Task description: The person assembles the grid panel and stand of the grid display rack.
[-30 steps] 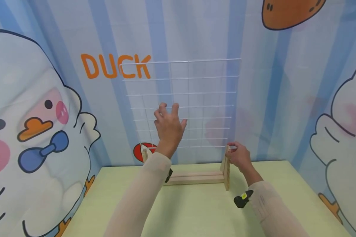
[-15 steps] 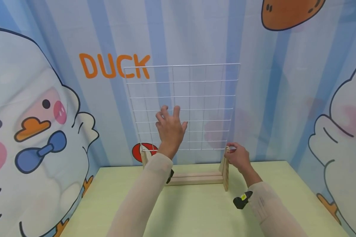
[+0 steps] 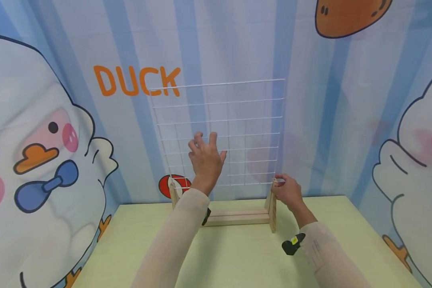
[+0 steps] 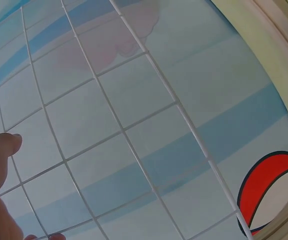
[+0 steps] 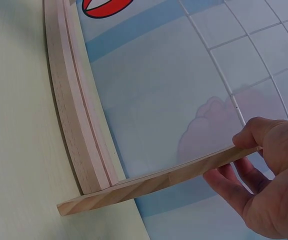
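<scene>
Holding the wire grid point(image 4: 123, 131) with the left hand point(image 3: 207, 160), spreading the fingers across its lower middle and bending the tips at the wires; not being able to tell how far round the wires those tips are hooking. Probably bearing the weight there, and so balancing the grid above the wooden stand point(image 3: 241, 219). Pinching the upper end of the right post point(image 5: 159, 185) between thumb and fingers of the right hand point(image 3: 289, 191), likely for steadying the stand. Resting the stand on the table point(image 3: 245, 256), with the crossbar point(image 5: 74, 115) lying low, presumably bracing the right post and the left post point(image 3: 173, 194) apart.

Standing the grid on edge, in front of the striped curtain point(image 3: 237, 40), with the flat side facing the person and the bottom edge coming level with the post tops; not being able to tell at the right corner, behind the thumb, whether touching wood. Seemingly running the long axis left to right, foreshortening making this unsure. Sloping the top edge slightly, rising toward the right.
</scene>
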`<act>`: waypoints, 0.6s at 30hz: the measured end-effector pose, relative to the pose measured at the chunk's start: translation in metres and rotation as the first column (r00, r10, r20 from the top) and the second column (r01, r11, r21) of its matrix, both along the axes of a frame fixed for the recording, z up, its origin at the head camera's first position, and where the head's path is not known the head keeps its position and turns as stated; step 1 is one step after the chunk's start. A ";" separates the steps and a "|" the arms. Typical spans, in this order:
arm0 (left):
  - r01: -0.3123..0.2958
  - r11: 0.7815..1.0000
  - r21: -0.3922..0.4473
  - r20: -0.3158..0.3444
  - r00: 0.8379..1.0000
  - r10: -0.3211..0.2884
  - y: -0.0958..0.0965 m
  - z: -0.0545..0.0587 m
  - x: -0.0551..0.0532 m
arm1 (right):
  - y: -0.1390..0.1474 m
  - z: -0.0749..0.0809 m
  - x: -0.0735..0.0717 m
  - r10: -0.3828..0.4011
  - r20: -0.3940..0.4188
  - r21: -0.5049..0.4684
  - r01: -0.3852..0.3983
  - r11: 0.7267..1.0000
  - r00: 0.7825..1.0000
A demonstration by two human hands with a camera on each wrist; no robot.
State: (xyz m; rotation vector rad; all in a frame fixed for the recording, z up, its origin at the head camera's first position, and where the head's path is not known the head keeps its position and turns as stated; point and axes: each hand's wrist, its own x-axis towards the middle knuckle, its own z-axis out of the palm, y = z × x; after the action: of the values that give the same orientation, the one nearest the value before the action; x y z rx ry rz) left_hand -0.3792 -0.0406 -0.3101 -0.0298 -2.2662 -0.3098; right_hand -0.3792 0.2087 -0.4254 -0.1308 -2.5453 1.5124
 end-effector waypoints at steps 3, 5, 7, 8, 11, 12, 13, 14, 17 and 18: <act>-0.001 1.000 -0.005 0.007 1.000 0.001 -0.001 -0.005 -0.001 | 0.000 0.000 0.000 -0.007 0.006 0.010 0.007 1.000 1.000; 0.006 1.000 -0.004 0.011 1.000 -0.006 -0.002 -0.007 -0.001 | 0.000 0.001 0.000 -0.010 0.005 0.015 0.010 1.000 1.000; 0.015 1.000 0.000 0.017 1.000 -0.015 -0.002 -0.010 -0.001 | 0.000 0.001 0.001 -0.016 0.007 0.016 0.016 1.000 1.000; 0.017 1.000 0.000 0.022 1.000 -0.017 -0.003 -0.011 -0.001 | 0.000 0.001 0.001 -0.017 0.009 0.014 0.017 1.000 1.000; 0.016 1.000 0.000 0.035 0.999 -0.016 -0.004 -0.016 -0.001 | -0.001 0.002 0.002 -0.018 0.012 0.010 0.018 1.000 1.000; 0.016 1.000 -0.001 0.037 0.999 -0.016 -0.005 -0.018 -0.001 | -0.001 0.002 0.002 -0.018 0.013 0.008 0.018 1.000 1.000; 0.016 1.000 -0.002 0.038 0.999 -0.016 -0.005 -0.020 -0.001 | -0.001 0.002 0.002 -0.017 0.014 0.008 0.017 1.000 1.000; 0.015 1.000 -0.005 0.044 0.999 -0.015 -0.005 -0.021 -0.001 | -0.001 0.002 0.002 -0.017 0.014 0.007 0.017 1.000 1.000; 0.028 1.000 0.000 0.050 0.998 -0.028 -0.006 -0.025 -0.001 | -0.001 0.002 0.002 -0.015 0.014 0.009 0.015 1.000 1.000; 0.031 1.000 0.000 0.052 0.998 -0.031 -0.005 -0.025 -0.002 | -0.001 0.002 0.002 -0.016 0.015 0.009 0.016 1.000 1.000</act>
State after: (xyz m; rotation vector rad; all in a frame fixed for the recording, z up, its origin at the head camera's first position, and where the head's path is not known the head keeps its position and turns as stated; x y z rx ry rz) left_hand -0.3807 -0.0460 -0.3355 -0.0576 -2.3197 -0.3297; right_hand -0.3774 0.2079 -0.4239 -0.1619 -2.5562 1.5002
